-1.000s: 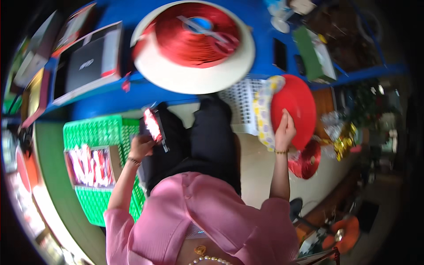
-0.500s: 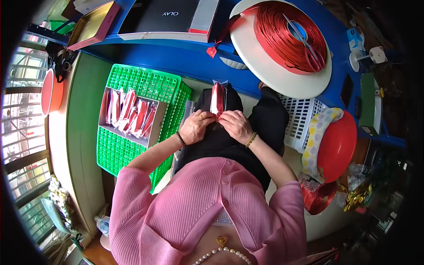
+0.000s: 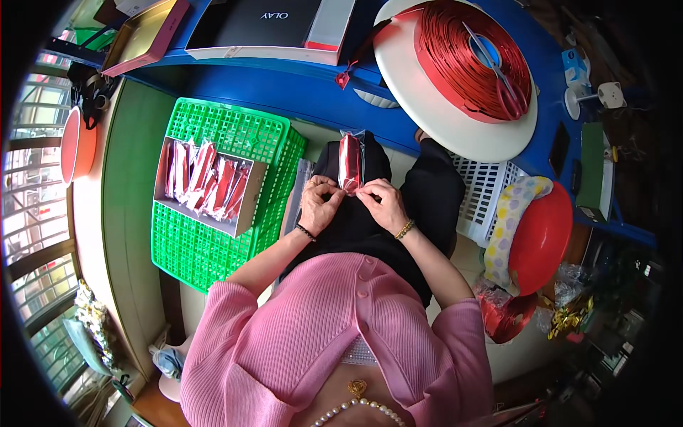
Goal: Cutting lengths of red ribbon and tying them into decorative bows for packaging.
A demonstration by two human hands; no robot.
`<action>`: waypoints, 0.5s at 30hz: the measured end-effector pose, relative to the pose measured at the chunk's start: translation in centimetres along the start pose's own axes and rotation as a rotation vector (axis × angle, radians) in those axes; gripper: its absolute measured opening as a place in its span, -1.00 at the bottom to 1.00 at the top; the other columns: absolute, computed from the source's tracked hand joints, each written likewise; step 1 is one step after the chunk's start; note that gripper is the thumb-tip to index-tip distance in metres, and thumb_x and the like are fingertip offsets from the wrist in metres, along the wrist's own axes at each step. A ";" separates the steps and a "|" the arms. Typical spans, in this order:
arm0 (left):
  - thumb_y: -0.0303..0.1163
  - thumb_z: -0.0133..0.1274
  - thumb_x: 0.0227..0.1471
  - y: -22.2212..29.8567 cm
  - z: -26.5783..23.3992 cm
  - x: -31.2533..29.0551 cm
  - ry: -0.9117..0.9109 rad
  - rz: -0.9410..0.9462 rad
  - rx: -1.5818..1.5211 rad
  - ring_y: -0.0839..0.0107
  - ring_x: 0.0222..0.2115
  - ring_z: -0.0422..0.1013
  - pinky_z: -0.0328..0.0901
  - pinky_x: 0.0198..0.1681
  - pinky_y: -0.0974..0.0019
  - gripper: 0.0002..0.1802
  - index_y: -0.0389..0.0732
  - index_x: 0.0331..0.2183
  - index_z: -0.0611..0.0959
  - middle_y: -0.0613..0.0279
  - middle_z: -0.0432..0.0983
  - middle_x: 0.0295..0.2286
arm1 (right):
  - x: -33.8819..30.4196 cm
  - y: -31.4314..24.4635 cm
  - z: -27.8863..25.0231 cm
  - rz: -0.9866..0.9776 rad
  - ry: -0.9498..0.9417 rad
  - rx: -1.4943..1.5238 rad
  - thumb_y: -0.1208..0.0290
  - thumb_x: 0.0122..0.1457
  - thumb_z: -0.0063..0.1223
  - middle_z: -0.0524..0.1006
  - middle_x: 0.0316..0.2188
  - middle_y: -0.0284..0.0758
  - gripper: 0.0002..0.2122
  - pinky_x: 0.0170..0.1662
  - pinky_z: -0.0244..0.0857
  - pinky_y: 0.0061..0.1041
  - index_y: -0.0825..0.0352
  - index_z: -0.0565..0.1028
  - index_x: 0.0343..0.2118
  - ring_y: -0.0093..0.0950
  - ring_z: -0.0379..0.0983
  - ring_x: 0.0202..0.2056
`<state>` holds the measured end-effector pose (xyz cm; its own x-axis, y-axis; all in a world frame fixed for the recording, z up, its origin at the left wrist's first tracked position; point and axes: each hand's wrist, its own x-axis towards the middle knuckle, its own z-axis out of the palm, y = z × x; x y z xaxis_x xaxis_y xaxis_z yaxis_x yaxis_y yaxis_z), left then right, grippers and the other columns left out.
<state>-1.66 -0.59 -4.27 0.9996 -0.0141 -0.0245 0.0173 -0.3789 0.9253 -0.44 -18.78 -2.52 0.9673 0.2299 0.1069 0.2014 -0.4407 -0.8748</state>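
Observation:
A clear plastic bag with a shiny red folded piece inside lies upright over my dark-trousered lap. My right hand pinches its lower right corner between thumb and fingertips. At the lower left of the bag, my left hand is closed, with thumb and curled fingers together. Whatever those fingertips may hold is too small to make out. To the left, an open box of several similar red bagged pieces rests on an upturned green plastic basket.
Ahead is a blue table with a black-and-white box. On a white round board sits a big red ribbon roll with scissors on it. A white basket and red basin are at right.
My left hand has moved slightly left, away from the bottom middle of the bag. My right hand has shifted a little right, and more of the bag's lower end shows.

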 end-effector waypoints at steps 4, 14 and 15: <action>-0.47 0.22 -0.32 -0.2 0.6 -0.1 0.062 -0.150 0.039 0.37 -0.36 0.35 0.24 -0.25 0.35 -0.90 -0.27 -0.64 0.63 0.21 0.46 -0.49 | 0.0 -0.6 0.0 0.221 -0.008 0.002 0.47 -0.08 0.16 0.49 -0.58 -0.28 -0.90 -0.43 0.29 -0.46 0.37 0.50 -0.59 -0.35 0.44 -0.51; -0.39 0.22 -0.39 -0.2 0.4 0.3 0.005 -0.207 0.122 0.33 -0.41 0.36 0.26 -0.30 0.30 -0.86 -0.22 -0.72 0.60 0.23 0.46 -0.57 | -1.8 0.7 1.6 0.392 0.081 0.183 0.51 -0.04 0.13 0.47 -0.65 -0.41 -0.89 -0.53 0.21 -0.68 0.43 0.48 -0.58 -0.72 0.34 -0.61; -0.38 0.22 -0.40 -0.3 0.4 0.2 0.011 -0.234 0.106 0.33 -0.41 0.36 0.26 -0.30 0.30 -0.85 -0.23 -0.73 0.60 0.22 0.46 -0.58 | -1.7 0.2 1.6 0.445 0.096 0.189 0.50 -0.06 0.13 0.49 -0.63 -0.34 -0.89 -0.52 0.25 -0.63 0.42 0.49 -0.59 -0.62 0.40 -0.60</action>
<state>-1.48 -0.90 -4.70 0.9689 0.0953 -0.2284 0.2462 -0.4658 0.8500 -2.32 -17.90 -3.65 0.9648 -0.0299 -0.2613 -0.2574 -0.3112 -0.9148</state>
